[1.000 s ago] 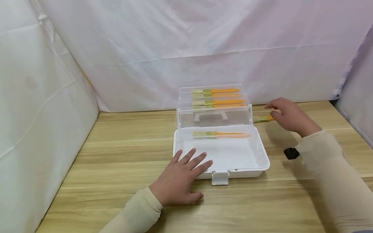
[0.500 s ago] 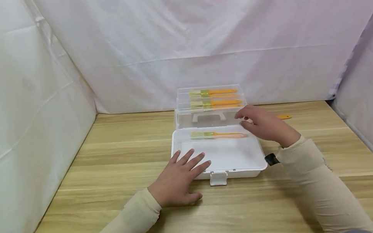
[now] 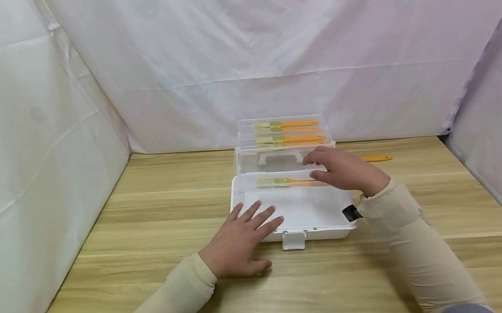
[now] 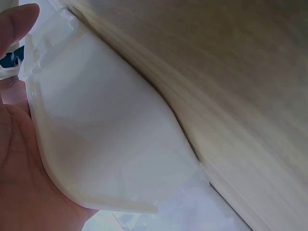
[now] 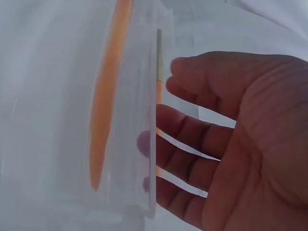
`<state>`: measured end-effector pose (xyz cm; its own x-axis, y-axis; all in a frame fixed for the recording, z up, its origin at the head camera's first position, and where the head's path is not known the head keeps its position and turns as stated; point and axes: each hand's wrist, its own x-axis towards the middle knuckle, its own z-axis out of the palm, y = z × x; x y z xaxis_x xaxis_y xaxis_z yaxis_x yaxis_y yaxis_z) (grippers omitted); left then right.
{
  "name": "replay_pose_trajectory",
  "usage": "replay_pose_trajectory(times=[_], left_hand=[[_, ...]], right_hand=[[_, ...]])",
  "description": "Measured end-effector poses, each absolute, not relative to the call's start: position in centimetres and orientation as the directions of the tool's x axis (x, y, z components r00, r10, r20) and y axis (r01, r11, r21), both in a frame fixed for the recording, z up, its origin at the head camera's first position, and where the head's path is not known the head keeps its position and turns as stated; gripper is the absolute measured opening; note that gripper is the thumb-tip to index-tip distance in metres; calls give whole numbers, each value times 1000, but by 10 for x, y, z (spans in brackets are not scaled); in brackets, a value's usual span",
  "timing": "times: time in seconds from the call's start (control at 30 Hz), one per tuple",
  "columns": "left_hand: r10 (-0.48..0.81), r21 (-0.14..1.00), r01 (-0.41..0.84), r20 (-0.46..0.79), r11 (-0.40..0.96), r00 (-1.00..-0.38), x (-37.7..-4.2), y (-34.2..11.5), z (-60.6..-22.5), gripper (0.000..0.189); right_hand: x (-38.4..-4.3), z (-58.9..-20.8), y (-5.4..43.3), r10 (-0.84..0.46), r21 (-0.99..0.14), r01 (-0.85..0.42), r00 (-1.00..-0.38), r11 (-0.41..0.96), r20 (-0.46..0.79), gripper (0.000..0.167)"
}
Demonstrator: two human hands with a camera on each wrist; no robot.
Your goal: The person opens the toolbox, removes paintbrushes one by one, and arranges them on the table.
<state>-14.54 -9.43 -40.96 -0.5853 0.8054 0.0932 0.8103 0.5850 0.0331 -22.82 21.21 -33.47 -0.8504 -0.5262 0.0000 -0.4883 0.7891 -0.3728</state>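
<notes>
In the head view an open white plastic box (image 3: 328,215) with raised clear trays (image 3: 252,164) stands on the wooden table. My left hand (image 3: 240,241) rests spread over its front left corner; the left wrist view shows the palm along the box's side. My right hand (image 3: 344,171) hovers over the right part of the box, fingers bent and no object visible in it. In the right wrist view its fingertips are right at a clear panel's edge (image 5: 153,168). A paintbrush (image 3: 272,181) lies across the back of the base, its handle partly behind the right hand.
Two paintbrushes with orange handles (image 3: 298,123) lie in the clear rear trays. Another orange brush handle (image 3: 375,158) lies on the table (image 3: 434,196) right of the box. A latch (image 3: 293,240) hangs at the box's front. White cloth walls (image 3: 219,50) surround the table.
My right hand has moved left from the brush on the table to over the box. More of that brush's handle now shows. The left hand stays in place.
</notes>
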Motion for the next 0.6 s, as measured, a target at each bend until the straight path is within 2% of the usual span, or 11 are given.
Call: replay_pose_trajectory(times=[0.3,0.6], left_hand=[[802,38,805,78,592,-593,-145,-94,-410,89],[797,37,801,76,598,-599,-146,-94,-412,90]], right_hand=[[-235,-342,204,-555,-467,-457,-827,757,-89,29],[-232,-341,197,-592,-463,-485,-798,742,-112,26]])
